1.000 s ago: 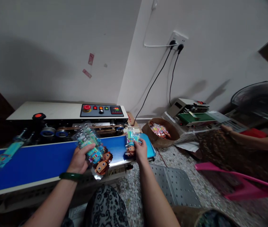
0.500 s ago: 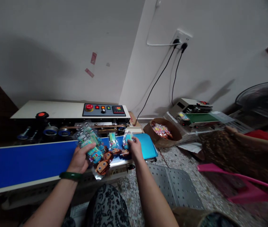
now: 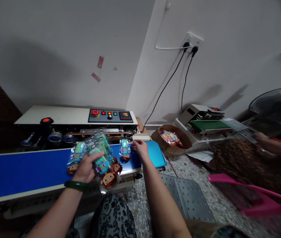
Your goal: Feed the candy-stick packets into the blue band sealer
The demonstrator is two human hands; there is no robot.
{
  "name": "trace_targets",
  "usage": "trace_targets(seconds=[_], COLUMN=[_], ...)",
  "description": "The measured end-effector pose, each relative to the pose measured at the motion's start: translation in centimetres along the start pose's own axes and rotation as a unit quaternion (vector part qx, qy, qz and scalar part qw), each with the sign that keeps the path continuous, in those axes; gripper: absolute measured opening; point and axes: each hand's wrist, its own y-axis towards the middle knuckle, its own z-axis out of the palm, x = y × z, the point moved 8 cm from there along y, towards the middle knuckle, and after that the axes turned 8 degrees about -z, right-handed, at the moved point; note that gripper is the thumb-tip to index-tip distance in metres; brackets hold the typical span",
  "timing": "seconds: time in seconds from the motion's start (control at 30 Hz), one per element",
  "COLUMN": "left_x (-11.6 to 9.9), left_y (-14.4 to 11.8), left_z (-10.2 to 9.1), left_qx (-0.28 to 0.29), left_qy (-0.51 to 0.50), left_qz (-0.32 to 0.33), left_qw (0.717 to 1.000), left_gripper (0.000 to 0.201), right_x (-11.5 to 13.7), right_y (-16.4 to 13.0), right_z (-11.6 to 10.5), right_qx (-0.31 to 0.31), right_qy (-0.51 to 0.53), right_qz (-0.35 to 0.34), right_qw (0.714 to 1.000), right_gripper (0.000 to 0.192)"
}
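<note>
My left hand (image 3: 85, 168), with a green bangle on the wrist, grips a fanned stack of clear packets (image 3: 100, 153) printed with cartoon heads and teal items, held over the blue conveyor belt (image 3: 26, 172). My right hand (image 3: 139, 149) rests with fingers spread on the belt's right end, just right of a single packet (image 3: 124, 149) lying on the belt. Another packet (image 3: 76, 158) lies on the belt left of the stack. The sealing machine (image 3: 76, 120) with its control panel (image 3: 110, 115) stands behind the belt.
A brown basket of colourful packets (image 3: 170, 138) sits right of the machine. A second, smaller sealer with a green belt (image 3: 206, 124) stands further right, where another person's arm (image 3: 276, 145) reaches. A pink object (image 3: 251, 195) and a perforated metal plate (image 3: 187, 198) lie on the speckled floor.
My right hand has laid its packet on the belt and let go. An earlier packet has travelled left along the belt. The left hand has kept the stack.
</note>
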Motion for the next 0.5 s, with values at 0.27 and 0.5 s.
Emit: trace_targets(seconds=[0.27,0.5], left_x=[1.0,2.0], left_y=[-0.2,-0.7], left_z=[1.2,2.1], left_qx=[0.042,0.041], left_qy=[0.042,0.041], left_qz=[-0.004,-0.003], left_qw=[0.998,0.998], left_gripper=[0.037,0.040], right_x=[5.0,4.6], right_y=[-8.3,-8.5], right_z=[6.4,6.1], right_qx=[0.259,0.168], right_qy=[0.062,-0.009], right_qz=[-0.016,-0.111], right_qw=[0.964,0.980], right_gripper=[0.032,0.030])
